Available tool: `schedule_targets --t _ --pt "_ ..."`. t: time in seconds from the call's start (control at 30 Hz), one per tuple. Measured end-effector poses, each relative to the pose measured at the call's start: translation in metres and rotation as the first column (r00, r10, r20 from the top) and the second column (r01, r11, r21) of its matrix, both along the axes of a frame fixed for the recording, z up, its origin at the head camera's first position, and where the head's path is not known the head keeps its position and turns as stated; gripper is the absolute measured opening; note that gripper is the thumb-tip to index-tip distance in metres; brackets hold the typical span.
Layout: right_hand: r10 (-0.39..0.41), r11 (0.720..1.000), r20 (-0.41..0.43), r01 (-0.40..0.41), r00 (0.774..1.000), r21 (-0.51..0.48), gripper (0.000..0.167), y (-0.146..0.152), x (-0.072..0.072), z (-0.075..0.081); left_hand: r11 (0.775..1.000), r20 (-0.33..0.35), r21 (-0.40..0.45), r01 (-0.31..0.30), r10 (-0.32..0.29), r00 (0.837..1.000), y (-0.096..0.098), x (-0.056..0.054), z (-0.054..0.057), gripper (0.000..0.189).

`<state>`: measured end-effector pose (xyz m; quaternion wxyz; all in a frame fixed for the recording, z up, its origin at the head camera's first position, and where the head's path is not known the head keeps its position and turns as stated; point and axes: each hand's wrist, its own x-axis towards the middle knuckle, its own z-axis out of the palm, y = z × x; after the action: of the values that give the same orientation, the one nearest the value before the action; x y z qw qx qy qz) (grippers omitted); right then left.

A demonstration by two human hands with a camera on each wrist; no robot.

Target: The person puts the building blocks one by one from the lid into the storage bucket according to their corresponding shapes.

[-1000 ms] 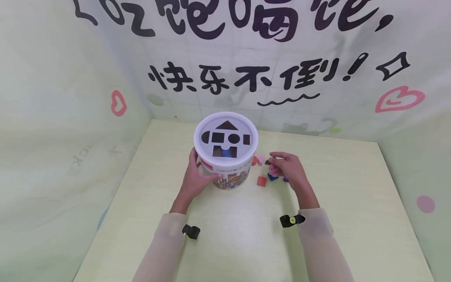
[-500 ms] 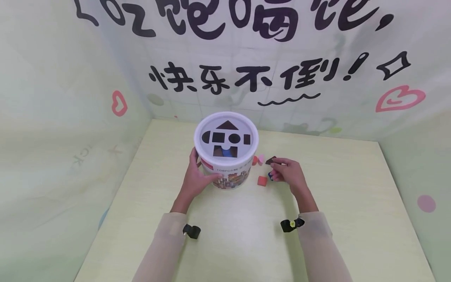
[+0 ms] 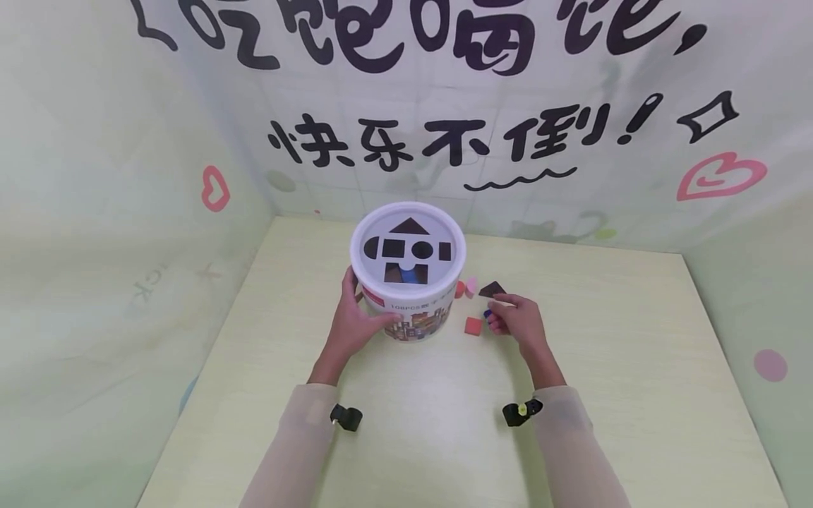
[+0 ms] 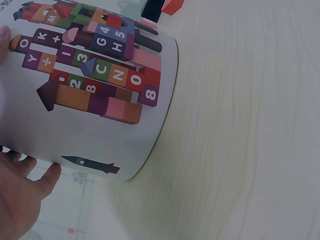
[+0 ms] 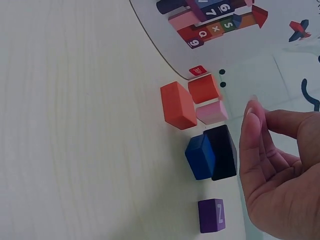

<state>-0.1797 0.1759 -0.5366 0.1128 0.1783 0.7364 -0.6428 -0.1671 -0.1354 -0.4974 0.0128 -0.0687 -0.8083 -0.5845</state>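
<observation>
A white bucket (image 3: 419, 310) printed with toy blocks stands on the table, its lid (image 3: 406, 248) cut with shaped holes. My left hand (image 3: 357, 317) grips the bucket's left side, thumb across the front. To the right of it, my right hand (image 3: 519, 322) hovers over loose blocks, thumb near the bent fingers and nothing seen between them in the right wrist view. Just beyond its fingertips lies a dark triangular block (image 3: 492, 289). A blue block (image 5: 200, 156) is beside that one, partly covered by the fingers in the head view.
Nearer the bucket are a red block (image 5: 178, 105), a second red block (image 5: 204, 89) and a pink block (image 5: 212, 112). A purple block (image 5: 211, 216) with a white mark lies farther right. A printed cloth wall (image 3: 406, 92) rises behind the table.
My right hand has shifted slightly toward me, uncovering more of the dark triangular block. My left hand and the bucket stay as they were.
</observation>
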Motion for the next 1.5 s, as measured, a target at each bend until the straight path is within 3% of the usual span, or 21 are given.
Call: schedule_targets --t 0.43,1.07,1.17,1.4,1.5 --pt "-0.088 0.996 0.016 0.088 0.996 0.019 0.038 -0.006 0.0 -0.018 1.0 -0.02 -0.003 0.005 -0.005 1.0 0.001 0.003 0.006 0.117" --pt "-0.098 0.994 0.023 0.097 0.995 0.05 0.041 -0.008 -0.003 -0.03 1.0 -0.041 -0.012 0.01 -0.01 0.999 0.001 0.003 0.006 0.117" --pt "-0.094 0.992 0.017 0.093 0.995 0.091 0.043 -0.009 -0.003 -0.032 1.0 -0.032 -0.016 0.007 -0.008 0.999 0.0 0.0 0.001 0.117" --pt "-0.092 0.984 0.017 0.088 0.996 0.155 0.049 -0.013 -0.003 -0.035 1.0 -0.009 -0.015 -0.01 0.01 1.0 -0.005 -0.012 -0.028 0.124" --pt "-0.097 0.982 0.018 0.093 0.995 0.166 0.05 -0.014 -0.003 -0.035 1.0 -0.023 -0.009 -0.009 0.009 1.0 -0.006 -0.014 -0.033 0.124"
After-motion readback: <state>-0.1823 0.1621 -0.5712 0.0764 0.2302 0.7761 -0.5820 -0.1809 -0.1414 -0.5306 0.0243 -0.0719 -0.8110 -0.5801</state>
